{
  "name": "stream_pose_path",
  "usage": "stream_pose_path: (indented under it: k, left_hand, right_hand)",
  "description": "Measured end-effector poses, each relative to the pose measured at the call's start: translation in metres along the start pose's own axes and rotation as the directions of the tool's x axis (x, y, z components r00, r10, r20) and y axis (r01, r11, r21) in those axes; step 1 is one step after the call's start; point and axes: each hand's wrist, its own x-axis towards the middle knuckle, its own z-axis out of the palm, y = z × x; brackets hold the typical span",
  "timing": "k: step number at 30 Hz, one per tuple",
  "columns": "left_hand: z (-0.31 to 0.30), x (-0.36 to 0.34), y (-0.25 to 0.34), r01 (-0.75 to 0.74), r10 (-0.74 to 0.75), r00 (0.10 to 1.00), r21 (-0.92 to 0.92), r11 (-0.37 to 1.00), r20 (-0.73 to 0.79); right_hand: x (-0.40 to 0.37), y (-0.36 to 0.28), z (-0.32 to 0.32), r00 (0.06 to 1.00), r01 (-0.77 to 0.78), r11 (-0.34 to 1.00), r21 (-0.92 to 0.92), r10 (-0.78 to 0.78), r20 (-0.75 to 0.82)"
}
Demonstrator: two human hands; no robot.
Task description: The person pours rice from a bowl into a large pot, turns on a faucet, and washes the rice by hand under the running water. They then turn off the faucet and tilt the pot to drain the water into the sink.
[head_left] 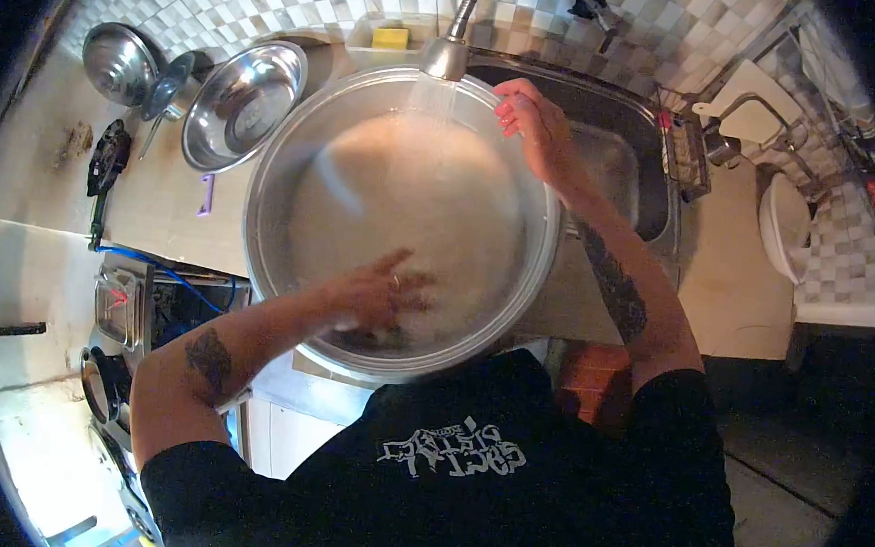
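I see the large steel basin over the sink, under the faucet head. The left hand lies inside it at 6 o'clock, fingers spread in cloudy water. The right hand has its fingers curled over the rim at 1 o'clock. The shirt print is upside down, and I can't read it.

Faucet head overhangs basin rim; steel bowl crowds left; centre open.

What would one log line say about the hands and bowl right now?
left hand: in bowl, in cloudy water | right hand: grips far rim | faucet: running into bowl
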Motion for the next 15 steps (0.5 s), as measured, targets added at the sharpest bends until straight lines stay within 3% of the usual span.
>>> stream_pose_path:
  k: [2,5,7,9,12,14,15]
  left_hand:
    - [0.006,-0.009,-0.024,0.233,-0.233,0.972,0.032,0.972,0.004]
    - [0.001,0.002,-0.055,0.165,-0.189,0.982,0.386,0.908,0.024]
    - [0.002,0.018,-0.070,0.451,-0.446,0.892,0.196,0.871,-0.075]
    - [-0.003,0.020,-0.077,0.621,-0.612,0.784,0.104,0.777,-0.106]
    - [-0.046,0.016,-0.075,0.748,-0.736,0.662,0.064,0.661,-0.141]
    - [-0.027,0.008,-0.112,0.811,-0.809,0.559,-0.082,0.579,-0.181]
    - [-0.018,0.000,-0.123,0.819,-0.858,0.488,-0.254,0.514,-0.162]
  right_hand:
    - [0.000,0.003,0.003,0.999,-0.053,0.998,0.020,0.053,-0.011]
    - [0.000,0.006,0.005,1.000,-0.025,0.995,-0.092,0.024,-0.016]
    - [-0.002,0.005,0.007,0.999,0.046,0.953,-0.298,-0.036,0.038]
    - [-0.006,0.001,0.013,0.985,0.147,0.815,-0.561,-0.071,0.155]
    - [0.000,-0.015,0.024,0.885,0.233,0.571,-0.787,0.211,0.415]
    - [-0.004,-0.002,0.047,0.909,0.088,0.580,-0.810,0.286,0.303]
    - [-0.006,0.008,0.057,0.913,0.017,0.581,-0.814,0.322,0.249]
